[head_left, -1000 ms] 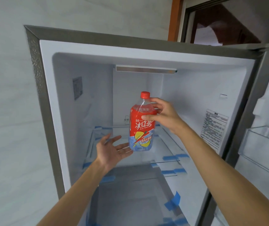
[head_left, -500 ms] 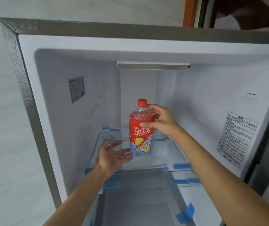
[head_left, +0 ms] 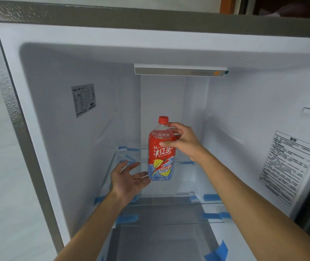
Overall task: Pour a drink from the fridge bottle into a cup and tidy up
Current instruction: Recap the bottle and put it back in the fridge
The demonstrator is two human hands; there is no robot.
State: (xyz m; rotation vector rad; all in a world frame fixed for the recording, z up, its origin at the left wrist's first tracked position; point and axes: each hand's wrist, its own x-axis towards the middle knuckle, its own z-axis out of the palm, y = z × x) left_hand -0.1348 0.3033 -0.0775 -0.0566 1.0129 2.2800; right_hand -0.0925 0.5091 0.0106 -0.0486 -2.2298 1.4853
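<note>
An ice tea bottle [head_left: 160, 157] with a red cap and a red, yellow and blue label stands upright inside the open fridge, low over the glass shelf [head_left: 186, 185]; whether its base touches the shelf I cannot tell. My right hand [head_left: 183, 141] grips its upper part from the right, thumb across the front. My left hand [head_left: 129, 178] is open, palm up, just left of the bottle's base, with fingertips close to it. No cup is in view.
The fridge interior holds nothing else on the glass shelf, which is fixed with blue tape strips [head_left: 211, 197]. A lamp bar [head_left: 180, 70] sits at the top back. Stickers are on the left wall [head_left: 83, 99] and right wall [head_left: 287, 166]. A lower compartment [head_left: 165, 238] lies below.
The camera has moved closer to the fridge and the door has left the view. The bottle has gone deeper in and lower towards the shelf, still held by my right hand.
</note>
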